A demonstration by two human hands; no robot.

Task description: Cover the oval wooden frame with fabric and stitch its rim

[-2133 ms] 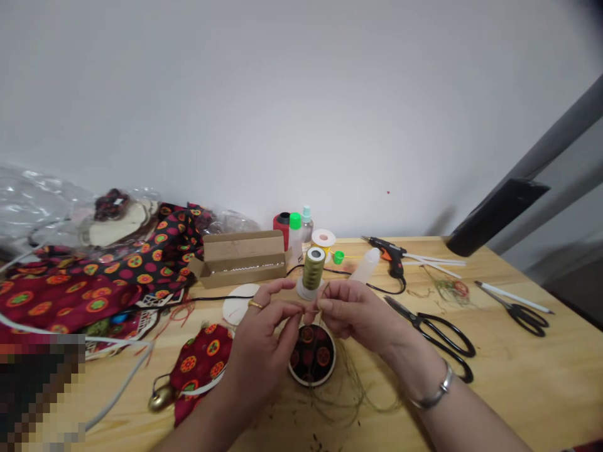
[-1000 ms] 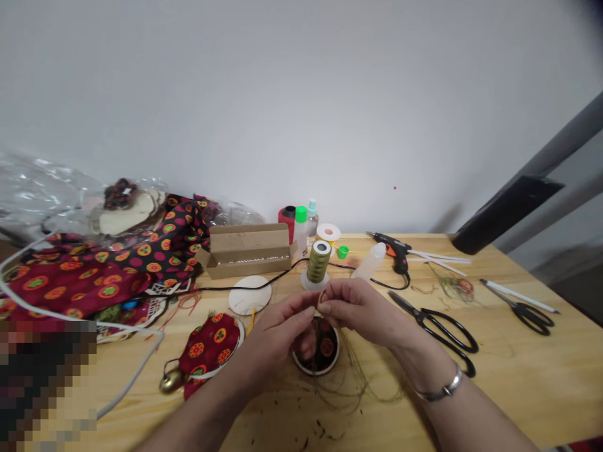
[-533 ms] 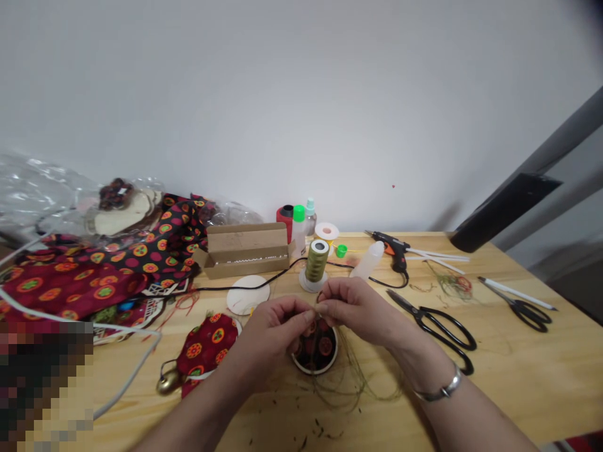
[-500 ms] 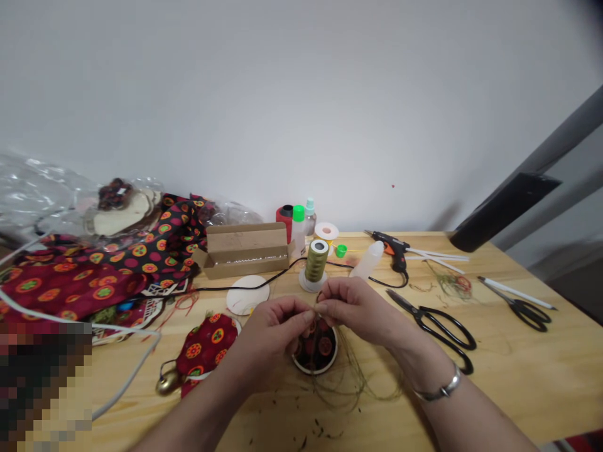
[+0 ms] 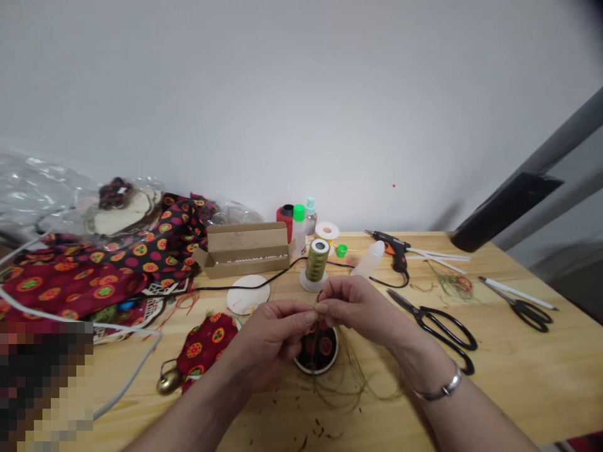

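Observation:
My left hand (image 5: 282,326) and my right hand (image 5: 351,307) meet fingertip to fingertip at the centre, both pinched. What lies between the tips is too small to make out; green thread (image 5: 353,370) trails below them over the table. Beneath the hands is a round piece with dark patterned fabric and a white rim (image 5: 325,351), partly covered by my left fingers. Left of my left hand lies a red patterned fabric piece (image 5: 207,342) beside a brass bell (image 5: 169,381). An olive thread spool (image 5: 316,262) stands just behind the hands.
Black scissors (image 5: 438,323) lie to the right, with a second pair (image 5: 527,311) farther off. Behind are a glue gun (image 5: 393,245), a white bottle (image 5: 370,260), a green-capped bottle (image 5: 299,232) and a cardboard box (image 5: 247,251). Patterned cloth (image 5: 160,245) covers the left.
The fingertips of both hands have drawn slightly closer together, and my left hand has shifted a little. The other objects lie as before.

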